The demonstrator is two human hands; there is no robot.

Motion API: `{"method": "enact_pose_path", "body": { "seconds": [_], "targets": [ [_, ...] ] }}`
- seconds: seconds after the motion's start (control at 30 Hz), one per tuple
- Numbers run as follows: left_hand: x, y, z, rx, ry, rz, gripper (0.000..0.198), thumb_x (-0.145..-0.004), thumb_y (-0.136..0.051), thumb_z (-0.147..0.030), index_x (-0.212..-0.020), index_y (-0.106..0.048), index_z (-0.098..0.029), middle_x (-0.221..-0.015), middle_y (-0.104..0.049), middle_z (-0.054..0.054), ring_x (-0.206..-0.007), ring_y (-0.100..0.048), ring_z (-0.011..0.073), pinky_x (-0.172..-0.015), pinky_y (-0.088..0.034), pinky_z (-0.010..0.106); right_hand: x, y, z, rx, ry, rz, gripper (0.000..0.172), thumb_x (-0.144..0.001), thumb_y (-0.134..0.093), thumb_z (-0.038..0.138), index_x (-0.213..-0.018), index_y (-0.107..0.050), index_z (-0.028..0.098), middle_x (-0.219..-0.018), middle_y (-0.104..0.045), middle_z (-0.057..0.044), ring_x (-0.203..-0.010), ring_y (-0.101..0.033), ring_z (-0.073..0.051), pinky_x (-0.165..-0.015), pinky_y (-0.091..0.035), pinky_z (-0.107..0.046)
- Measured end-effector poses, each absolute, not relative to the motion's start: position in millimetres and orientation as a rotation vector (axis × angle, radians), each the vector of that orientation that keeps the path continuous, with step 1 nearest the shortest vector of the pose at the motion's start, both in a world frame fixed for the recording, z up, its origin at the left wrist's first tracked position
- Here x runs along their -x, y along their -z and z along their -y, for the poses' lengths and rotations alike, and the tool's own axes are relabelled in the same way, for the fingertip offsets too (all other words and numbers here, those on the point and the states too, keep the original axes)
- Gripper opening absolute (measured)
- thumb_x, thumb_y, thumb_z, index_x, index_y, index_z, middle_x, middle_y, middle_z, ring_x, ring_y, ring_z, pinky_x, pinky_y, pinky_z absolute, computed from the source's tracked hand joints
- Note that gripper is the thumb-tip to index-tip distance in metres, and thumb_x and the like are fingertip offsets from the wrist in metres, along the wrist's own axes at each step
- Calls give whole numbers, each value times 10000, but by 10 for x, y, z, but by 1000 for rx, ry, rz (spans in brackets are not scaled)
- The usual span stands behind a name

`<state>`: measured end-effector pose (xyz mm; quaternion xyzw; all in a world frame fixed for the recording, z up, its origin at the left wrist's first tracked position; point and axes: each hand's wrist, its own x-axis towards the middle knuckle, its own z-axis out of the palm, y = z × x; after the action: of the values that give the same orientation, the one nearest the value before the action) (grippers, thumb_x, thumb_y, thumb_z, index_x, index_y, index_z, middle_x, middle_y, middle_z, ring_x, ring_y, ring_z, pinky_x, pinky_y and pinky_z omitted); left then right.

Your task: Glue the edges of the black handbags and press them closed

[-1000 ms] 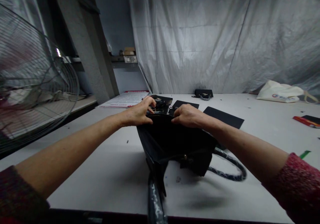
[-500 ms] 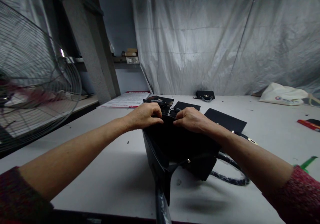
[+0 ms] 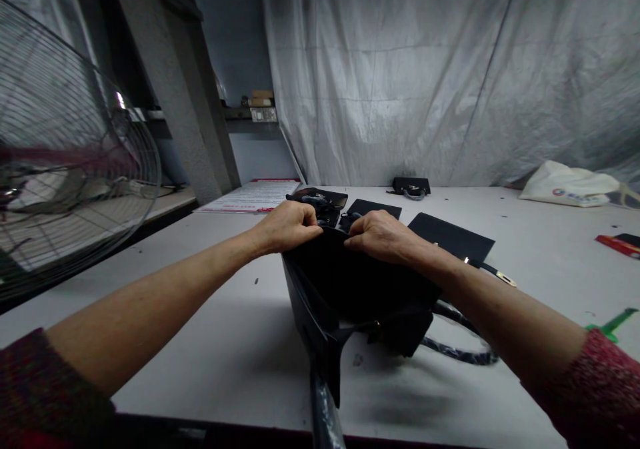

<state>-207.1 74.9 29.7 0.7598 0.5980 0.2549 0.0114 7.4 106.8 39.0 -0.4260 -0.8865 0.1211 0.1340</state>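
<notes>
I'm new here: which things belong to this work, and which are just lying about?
Part of the work: black bag, held at its rim; its plastic-wrapped handles; possibly the flat black panels nearby.

Apparently just lying about: white cloth bag; green object; red-and-black object; printed sheet.

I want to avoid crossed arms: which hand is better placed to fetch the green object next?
Probably the right hand: the green object lies beside its sleeve. The left hand is farther; both hold the black bag.
</notes>
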Motion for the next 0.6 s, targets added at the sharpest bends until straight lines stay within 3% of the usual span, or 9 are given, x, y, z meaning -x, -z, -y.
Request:
{"method": "enact_pose_path", "body": {
  "seconds": [0.37, 0.47, 0.53, 0.6],
  "targets": [
    [2083, -256, -770, -2460, -787, -1780, 148, -755, -615, -308, -698, -637, -173, -679, -642, -5, -657, -571, 134, -621, -380, 255, 70, -468, -1161, 1143, -219, 2695, 265, -772, -611, 443, -835, -736, 218, -709, -658, -25, -647, -563, -149, -547, -330, -250],
    [2073, -272, -762, -2442, -796, -1729, 166, -762, -630, -324, -701, -630, -170, -687, -638, 0, -674, -573, 138, -645, -397, 259, 142, -468, -1195, 1101, -142, 2699, 227, -786, -585, 372, -780, -737, 204, -693, -654, -34, -641, -553, -145, -555, -330, -254],
    [2075, -288, -725, -2391, -847, -1682, 197, -723, -691, -349, -744, -607, -172, -720, -636, -4, -695, -577, 143, -640, -408, 256, 150, -440, -1213, 1109, -123, 2661, 208, -778, -577, 328, -775, -739, 199, -695, -656, -38, -642, -548, -147, -562, -331, -259],
    [2100, -297, -669, -2311, -859, -1708, 352, -620, -784, -359, -844, -578, -182, -758, -630, -10, -702, -579, 154, -599, -405, 248, 128, -411, -1227, 1160, -133, 2613, 198, -768, -577, 314, -772, -739, 199, -678, -646, -35, -633, -541, -148, -559, -328, -262]
  ]
}}
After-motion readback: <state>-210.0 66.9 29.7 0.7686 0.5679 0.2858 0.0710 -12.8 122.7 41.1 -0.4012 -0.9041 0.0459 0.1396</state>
